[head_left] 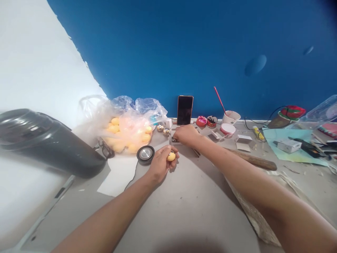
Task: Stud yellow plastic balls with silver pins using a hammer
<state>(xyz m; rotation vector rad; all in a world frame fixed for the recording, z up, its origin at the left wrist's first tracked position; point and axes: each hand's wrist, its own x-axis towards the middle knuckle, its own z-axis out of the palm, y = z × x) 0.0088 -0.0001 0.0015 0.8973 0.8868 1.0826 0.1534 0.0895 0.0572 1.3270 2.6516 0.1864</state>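
Note:
My left hand (160, 162) is closed around a small yellow ball (171, 156) whose top looks shiny and metallic. Farther forward, my right hand (186, 135) reaches down with bent fingers at a small box (173, 140) with shiny bits in it. Its fingertips are partly hidden, so what they pinch, if anything, does not show. Two shiny mirrored balls (166, 131) sit just left of the box. A round black lid (145, 154) with a metal centre lies beside my left hand.
Left of the hands, a clear plastic bag (126, 131) holds several yellow balls. A large dark bottle (52, 144) leans in at the far left. A phone (185, 110) stands against the blue wall. Rightward are a white cup (231, 116), a wooden stick (252, 160) and a cloth (265, 211).

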